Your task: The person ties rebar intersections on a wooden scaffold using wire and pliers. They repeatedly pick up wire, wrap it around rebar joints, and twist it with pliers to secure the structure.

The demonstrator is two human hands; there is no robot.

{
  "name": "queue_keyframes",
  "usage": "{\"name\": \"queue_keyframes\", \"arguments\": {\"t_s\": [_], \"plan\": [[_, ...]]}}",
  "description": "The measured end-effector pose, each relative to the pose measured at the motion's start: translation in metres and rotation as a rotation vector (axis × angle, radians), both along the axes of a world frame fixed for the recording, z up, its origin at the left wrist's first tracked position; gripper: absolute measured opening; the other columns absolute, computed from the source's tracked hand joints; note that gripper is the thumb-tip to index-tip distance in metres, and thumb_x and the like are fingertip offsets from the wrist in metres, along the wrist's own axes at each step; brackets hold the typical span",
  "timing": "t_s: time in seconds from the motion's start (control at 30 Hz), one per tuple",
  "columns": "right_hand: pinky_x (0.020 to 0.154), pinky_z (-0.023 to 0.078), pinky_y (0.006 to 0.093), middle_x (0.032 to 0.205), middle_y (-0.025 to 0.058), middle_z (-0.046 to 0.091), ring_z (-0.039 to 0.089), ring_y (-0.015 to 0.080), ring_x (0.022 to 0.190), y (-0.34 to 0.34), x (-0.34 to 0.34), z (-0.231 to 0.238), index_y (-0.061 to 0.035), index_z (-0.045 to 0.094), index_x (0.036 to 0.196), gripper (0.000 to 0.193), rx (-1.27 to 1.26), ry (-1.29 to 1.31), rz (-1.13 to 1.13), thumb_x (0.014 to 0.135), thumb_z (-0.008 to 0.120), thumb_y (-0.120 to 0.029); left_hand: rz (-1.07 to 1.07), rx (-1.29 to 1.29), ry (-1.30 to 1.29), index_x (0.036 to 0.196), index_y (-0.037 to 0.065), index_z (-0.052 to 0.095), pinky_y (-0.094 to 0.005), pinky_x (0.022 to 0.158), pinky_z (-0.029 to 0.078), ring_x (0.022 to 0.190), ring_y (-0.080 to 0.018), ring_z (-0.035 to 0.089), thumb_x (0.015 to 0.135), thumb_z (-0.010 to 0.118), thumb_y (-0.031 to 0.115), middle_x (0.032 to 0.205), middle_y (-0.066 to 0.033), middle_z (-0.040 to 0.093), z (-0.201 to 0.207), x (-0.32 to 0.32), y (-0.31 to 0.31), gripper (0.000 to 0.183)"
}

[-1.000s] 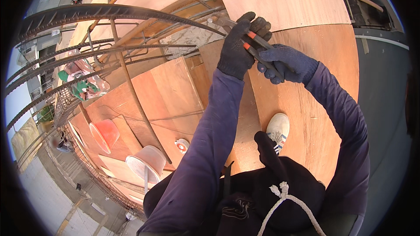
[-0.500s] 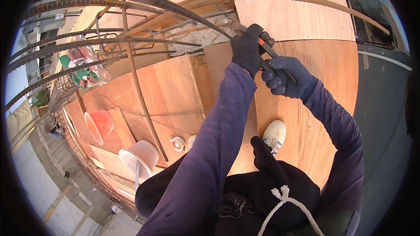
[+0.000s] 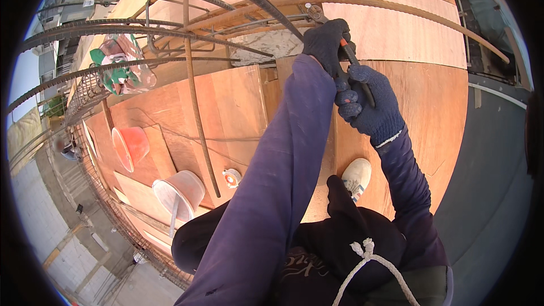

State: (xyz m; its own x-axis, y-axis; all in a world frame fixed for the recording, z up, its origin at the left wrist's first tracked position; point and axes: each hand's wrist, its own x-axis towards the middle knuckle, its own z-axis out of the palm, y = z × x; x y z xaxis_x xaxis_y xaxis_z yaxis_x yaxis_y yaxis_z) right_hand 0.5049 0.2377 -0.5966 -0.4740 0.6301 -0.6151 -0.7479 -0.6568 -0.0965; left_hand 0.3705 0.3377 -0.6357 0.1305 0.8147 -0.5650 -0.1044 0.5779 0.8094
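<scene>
A hammer-like tool (image 3: 351,55) has a dark handle with an orange band and a worn metal head. My left hand (image 3: 327,44), in a dark knitted glove, is closed round it near the head, hiding part of it. Lower down the handle, my right hand (image 3: 375,102), in a navy glove, grips with thumb and curled fingers. The tool's head sits beside the end of a thick ribbed rebar (image 3: 258,1), over a rough grey concrete patch (image 3: 266,43). Whether the head touches the bar I cannot tell.
Several rusty rebars cross the upper left, and one long bar (image 3: 195,107) slants down over the plywood (image 3: 226,93). A red bucket (image 3: 131,146), a pale bucket (image 3: 180,192), a tape measure (image 3: 231,178) and a patterned bag (image 3: 122,65) lie left. A mesh-lined edge drops away at far left.
My right hand has turned and shifted slightly left, leaving the handle steeper. My left hand stays on the tool near the rebar. The whole view has shifted a little.
</scene>
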Motion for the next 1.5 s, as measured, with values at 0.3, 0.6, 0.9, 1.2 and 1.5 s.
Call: {"name": "queue_keyframes", "arguments": {"t_s": [0.3,0.6,0.9,1.2,1.5], "plan": [[0.047,0.039,0.0237,0.089,0.0103,0.061,0.054,0.0144,0.066,-0.003,-0.016,0.017,-0.0041,0.058,0.105,0.024,-0.067,-0.002,-0.063,0.092,0.070,-0.020,-0.668,0.571,0.687,0.111,0.008,0.067,-0.0423,0.085,0.056,0.094,-0.0335,0.069,0.067,0.084,0.015,0.098,-0.0131,0.067,-0.021,-0.026,0.020,0.047],[0.059,0.047,0.0278,0.096,0.0109,0.064,0.058,0.0160,0.075,-0.019,-0.009,-0.030,-0.0004,0.059,0.124,0.036,0.119,0.061,-0.002,0.097,0.066,-0.022,0.033,-0.145,0.015,0.100,0.002,0.070,-0.0396,0.068,0.057,0.076,-0.0261,0.070,0.086,0.076,0.031,0.087,-0.0152,0.066,-0.023,-0.011,0.000,0.032],[0.087,0.060,0.0337,0.119,0.0131,0.072,0.072,0.0217,0.102,-0.016,0.041,-0.095,0.0018,0.064,0.135,0.049,0.551,-0.551,0.455,0.101,0.068,-0.033,-0.161,-0.021,0.178,0.095,0.005,0.068,-0.0326,0.060,0.051,0.071,-0.0171,0.060,0.087,0.082,0.054,0.084,-0.0073,0.063,-0.027,-0.026,-0.038,0.052],[0.096,0.060,0.0372,0.122,0.0106,0.069,0.069,0.0223,0.112,-0.072,0.041,-0.089,0.0013,0.064,0.131,0.046,0.393,-0.470,0.422,0.101,0.072,-0.032,-0.414,0.127,0.413,0.124,-0.004,0.064,-0.0375,0.089,0.054,0.100,-0.0234,0.067,0.081,0.078,0.071,0.106,-0.0164,0.069,-0.056,-0.042,-0.060,0.088],[0.068,0.046,0.0329,0.083,0.0040,0.060,0.055,0.0140,0.074,-0.081,-0.100,-0.101,-0.0048,0.065,0.103,0.026,0.510,-0.990,0.374,0.102,0.065,-0.031,-0.130,0.080,0.420,0.111,0.002,0.062,-0.0324,0.068,0.051,0.078,-0.0162,0.061,0.084,0.083,0.049,0.093,-0.0078,0.064,-0.089,-0.094,-0.068,0.058]]}}
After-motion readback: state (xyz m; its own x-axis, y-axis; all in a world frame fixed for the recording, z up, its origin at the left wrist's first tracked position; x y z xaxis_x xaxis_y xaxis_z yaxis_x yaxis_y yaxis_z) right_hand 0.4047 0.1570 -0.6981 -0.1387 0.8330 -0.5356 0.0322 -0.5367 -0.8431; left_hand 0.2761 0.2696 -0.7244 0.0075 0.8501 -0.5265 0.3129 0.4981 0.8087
